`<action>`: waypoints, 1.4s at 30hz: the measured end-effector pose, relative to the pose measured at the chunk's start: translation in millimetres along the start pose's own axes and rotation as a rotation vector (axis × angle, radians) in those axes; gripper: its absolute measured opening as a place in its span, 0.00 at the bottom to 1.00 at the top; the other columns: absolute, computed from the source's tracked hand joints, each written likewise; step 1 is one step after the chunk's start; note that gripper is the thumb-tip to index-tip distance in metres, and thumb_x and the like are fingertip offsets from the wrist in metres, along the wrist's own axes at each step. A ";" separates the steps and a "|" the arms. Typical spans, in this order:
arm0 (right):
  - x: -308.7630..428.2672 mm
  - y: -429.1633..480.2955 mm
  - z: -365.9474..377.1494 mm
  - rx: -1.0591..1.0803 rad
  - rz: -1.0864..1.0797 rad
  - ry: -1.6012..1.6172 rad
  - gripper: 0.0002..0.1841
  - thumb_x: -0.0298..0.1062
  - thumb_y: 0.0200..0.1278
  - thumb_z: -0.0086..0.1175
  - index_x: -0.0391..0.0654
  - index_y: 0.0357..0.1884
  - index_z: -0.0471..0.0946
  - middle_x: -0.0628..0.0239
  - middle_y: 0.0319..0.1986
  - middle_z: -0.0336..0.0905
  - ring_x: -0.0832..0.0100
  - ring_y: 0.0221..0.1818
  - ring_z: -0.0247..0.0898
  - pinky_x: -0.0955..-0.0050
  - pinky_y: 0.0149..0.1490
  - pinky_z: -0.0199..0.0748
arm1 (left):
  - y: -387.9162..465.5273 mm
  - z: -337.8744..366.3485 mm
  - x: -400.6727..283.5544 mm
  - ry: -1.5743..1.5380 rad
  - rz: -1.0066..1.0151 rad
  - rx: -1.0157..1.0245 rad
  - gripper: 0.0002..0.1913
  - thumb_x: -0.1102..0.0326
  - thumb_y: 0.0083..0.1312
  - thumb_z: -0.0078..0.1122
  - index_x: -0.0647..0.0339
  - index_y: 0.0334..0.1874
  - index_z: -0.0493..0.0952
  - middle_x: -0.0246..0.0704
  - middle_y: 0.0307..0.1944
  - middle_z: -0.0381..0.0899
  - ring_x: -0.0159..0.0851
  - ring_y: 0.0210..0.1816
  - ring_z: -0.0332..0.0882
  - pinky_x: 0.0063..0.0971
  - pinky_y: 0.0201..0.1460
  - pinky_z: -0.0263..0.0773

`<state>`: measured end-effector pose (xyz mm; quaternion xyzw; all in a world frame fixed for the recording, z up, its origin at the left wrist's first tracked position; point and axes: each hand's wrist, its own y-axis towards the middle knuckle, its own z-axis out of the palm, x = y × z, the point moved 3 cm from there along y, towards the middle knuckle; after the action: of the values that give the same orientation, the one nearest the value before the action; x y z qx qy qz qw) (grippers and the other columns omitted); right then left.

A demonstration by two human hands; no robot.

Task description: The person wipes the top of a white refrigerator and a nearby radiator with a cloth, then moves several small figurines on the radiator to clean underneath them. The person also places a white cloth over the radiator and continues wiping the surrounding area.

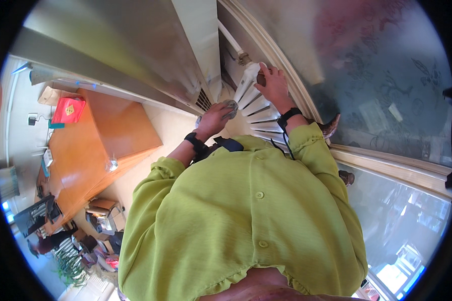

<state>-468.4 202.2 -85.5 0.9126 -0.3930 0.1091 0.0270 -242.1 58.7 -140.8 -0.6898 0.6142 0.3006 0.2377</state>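
A crumpled grey cloth is bunched in my left hand, beside the upper end of a white sectional radiator. Just left of that hand is the dark vent grille at the base of a tall, glossy cabinet-like unit. My right hand lies over the radiator's top near its pipe end, fingers spread around a small brown object. Whether it grips this object or only rests there is unclear. Both wrists wear black bands.
A pipe with a metal fitting joins the radiator. Framed glass panels stand on my right, with a brown horn-shaped object by the frame. Leftward are an orange-brown wooden desk, a red bag, cardboard boxes and a plant.
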 end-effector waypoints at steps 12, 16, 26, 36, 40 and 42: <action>-8.7 -56.1 -47.9 -0.163 0.081 0.182 0.47 0.47 0.55 0.72 0.59 0.78 0.62 0.56 0.66 0.66 0.48 0.67 0.61 0.48 0.69 0.64 | 155.7 -13.2 -9.5 0.033 -0.020 -0.548 0.18 0.67 0.68 0.62 0.61 0.60 0.81 0.44 0.64 0.77 0.55 0.62 0.73 0.42 0.69 0.68; -11.4 -78.2 -56.1 -0.146 0.115 0.177 0.47 0.47 0.56 0.71 0.58 0.79 0.61 0.56 0.66 0.65 0.48 0.68 0.61 0.48 0.70 0.64 | 214.5 -5.2 15.7 0.108 -0.049 -0.417 0.19 0.66 0.69 0.60 0.62 0.60 0.81 0.42 0.65 0.77 0.55 0.62 0.74 0.41 0.68 0.69; -24.2 -97.2 -67.3 -0.131 0.170 0.204 0.47 0.45 0.56 0.71 0.56 0.78 0.62 0.58 0.65 0.67 0.50 0.66 0.62 0.54 0.71 0.65 | 254.3 7.7 32.7 0.335 -0.117 -0.027 0.15 0.64 0.64 0.59 0.51 0.53 0.84 0.32 0.60 0.80 0.50 0.53 0.83 0.45 0.57 0.78; -33.1 -101.4 -81.9 -0.210 0.192 0.253 0.48 0.48 0.56 0.71 0.52 0.79 0.61 0.57 0.64 0.68 0.49 0.65 0.62 0.53 0.71 0.64 | 216.5 -17.8 27.4 0.242 -0.077 -0.427 0.16 0.68 0.64 0.59 0.56 0.55 0.82 0.38 0.60 0.81 0.52 0.57 0.80 0.45 0.60 0.77; -32.8 -106.9 -80.2 -0.208 0.200 0.238 0.48 0.45 0.56 0.72 0.54 0.79 0.61 0.58 0.65 0.68 0.50 0.64 0.63 0.55 0.71 0.65 | 252.9 -6.7 23.6 0.223 -0.237 -0.003 0.18 0.63 0.72 0.52 0.53 0.62 0.79 0.37 0.65 0.78 0.52 0.60 0.79 0.43 0.63 0.75; -32.2 -106.5 -80.3 -0.215 0.190 0.244 0.48 0.45 0.56 0.72 0.53 0.79 0.62 0.58 0.65 0.68 0.50 0.64 0.63 0.55 0.71 0.65 | 258.6 -4.7 25.1 0.243 -0.278 0.062 0.19 0.61 0.72 0.51 0.51 0.63 0.79 0.35 0.66 0.77 0.51 0.60 0.79 0.43 0.63 0.75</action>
<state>-427.2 309.4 -10.5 0.8434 -0.4805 0.1784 0.1611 -496.0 3.5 -144.5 -0.7918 0.5460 0.1601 0.2222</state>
